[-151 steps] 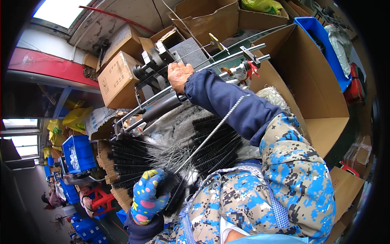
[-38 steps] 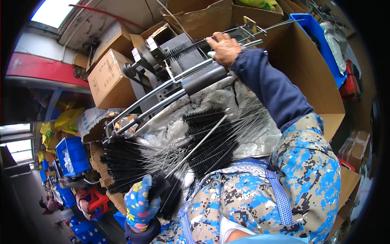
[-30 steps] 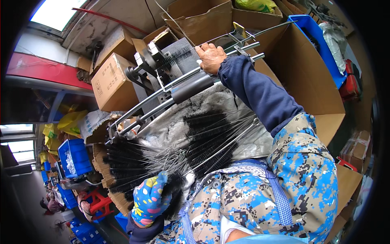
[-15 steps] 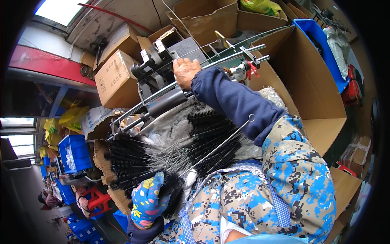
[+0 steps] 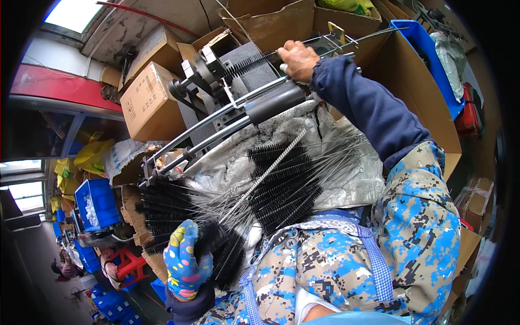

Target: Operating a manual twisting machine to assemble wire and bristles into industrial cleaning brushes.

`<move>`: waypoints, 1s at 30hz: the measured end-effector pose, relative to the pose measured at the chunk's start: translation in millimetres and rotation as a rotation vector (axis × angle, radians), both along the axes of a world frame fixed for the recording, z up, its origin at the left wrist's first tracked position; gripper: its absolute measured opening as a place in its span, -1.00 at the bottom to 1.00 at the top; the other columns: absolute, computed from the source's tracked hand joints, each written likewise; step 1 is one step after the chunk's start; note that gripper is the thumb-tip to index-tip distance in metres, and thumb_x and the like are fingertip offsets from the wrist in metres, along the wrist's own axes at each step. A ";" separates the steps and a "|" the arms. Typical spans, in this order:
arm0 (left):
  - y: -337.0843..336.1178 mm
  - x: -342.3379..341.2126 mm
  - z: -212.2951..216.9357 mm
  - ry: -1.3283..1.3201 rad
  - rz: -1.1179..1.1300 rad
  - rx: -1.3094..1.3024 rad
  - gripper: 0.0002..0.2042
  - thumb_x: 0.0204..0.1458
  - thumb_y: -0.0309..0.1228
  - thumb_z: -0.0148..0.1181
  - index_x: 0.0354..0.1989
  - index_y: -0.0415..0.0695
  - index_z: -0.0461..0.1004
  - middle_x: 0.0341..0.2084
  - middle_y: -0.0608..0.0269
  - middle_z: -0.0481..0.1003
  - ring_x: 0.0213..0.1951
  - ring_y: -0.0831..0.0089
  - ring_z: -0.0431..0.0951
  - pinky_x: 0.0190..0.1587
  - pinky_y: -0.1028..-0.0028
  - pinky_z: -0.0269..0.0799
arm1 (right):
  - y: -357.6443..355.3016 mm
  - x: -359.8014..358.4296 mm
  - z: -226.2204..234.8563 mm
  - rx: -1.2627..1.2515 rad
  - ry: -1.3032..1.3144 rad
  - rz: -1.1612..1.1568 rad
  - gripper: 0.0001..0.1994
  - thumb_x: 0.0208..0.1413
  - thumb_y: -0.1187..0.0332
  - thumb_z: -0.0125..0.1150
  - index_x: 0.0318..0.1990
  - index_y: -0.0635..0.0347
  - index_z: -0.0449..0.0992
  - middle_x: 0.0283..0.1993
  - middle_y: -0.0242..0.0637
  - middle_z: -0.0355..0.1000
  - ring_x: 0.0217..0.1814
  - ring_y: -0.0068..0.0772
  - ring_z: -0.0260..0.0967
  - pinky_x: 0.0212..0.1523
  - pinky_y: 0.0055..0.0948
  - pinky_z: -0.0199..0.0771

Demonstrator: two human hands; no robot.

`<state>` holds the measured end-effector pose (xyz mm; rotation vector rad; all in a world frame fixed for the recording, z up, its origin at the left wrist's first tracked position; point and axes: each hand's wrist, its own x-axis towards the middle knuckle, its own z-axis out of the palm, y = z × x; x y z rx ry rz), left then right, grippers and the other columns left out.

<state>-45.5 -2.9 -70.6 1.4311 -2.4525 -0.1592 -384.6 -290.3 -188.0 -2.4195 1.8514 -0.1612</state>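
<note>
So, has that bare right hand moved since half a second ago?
Yes. The right hand has moved to the right and upward in the view, farther from the printed brown box.

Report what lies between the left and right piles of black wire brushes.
In the head view, bare wire stems spread between the left brush pile and the right brush pile, over a soiled grey-white sheet; a twisted wire rod slants across them.
</note>
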 end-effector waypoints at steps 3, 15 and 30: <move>-4.4 -5.0 -1.2 -0.034 0.026 -0.042 -0.43 -0.44 -0.61 0.11 -0.04 -0.22 0.36 -0.21 -0.02 0.44 -0.26 0.03 0.48 -0.29 0.25 0.43 | -11.9 -23.7 14.1 -0.282 0.055 -0.074 -0.69 0.00 0.35 0.09 -0.06 0.17 0.35 -0.05 -0.19 0.27 0.06 -0.10 0.20 -0.04 -0.16 0.29; 24.3 63.3 5.4 0.207 0.430 -0.163 -0.55 0.07 -0.36 -0.02 0.10 -0.36 0.20 -0.01 -0.02 0.33 0.02 0.21 0.36 0.12 0.25 0.21 | 64.3 -73.3 41.4 -0.172 -0.106 0.171 -0.89 -0.23 0.62 0.03 -0.52 0.20 0.43 -0.50 -0.13 0.40 -0.41 -0.12 0.41 -0.35 -0.28 0.43; -9.3 6.8 -11.4 -0.047 0.031 0.245 -0.34 -0.34 -0.45 0.37 0.07 -0.14 0.28 -0.24 0.04 0.43 -0.29 0.17 0.46 -0.29 0.27 0.42 | 143.4 53.2 43.1 -0.417 -0.215 0.630 -0.74 -0.10 0.46 0.03 -0.20 0.33 0.34 -0.57 -0.24 0.29 -0.59 -0.28 0.34 -0.67 -0.37 0.37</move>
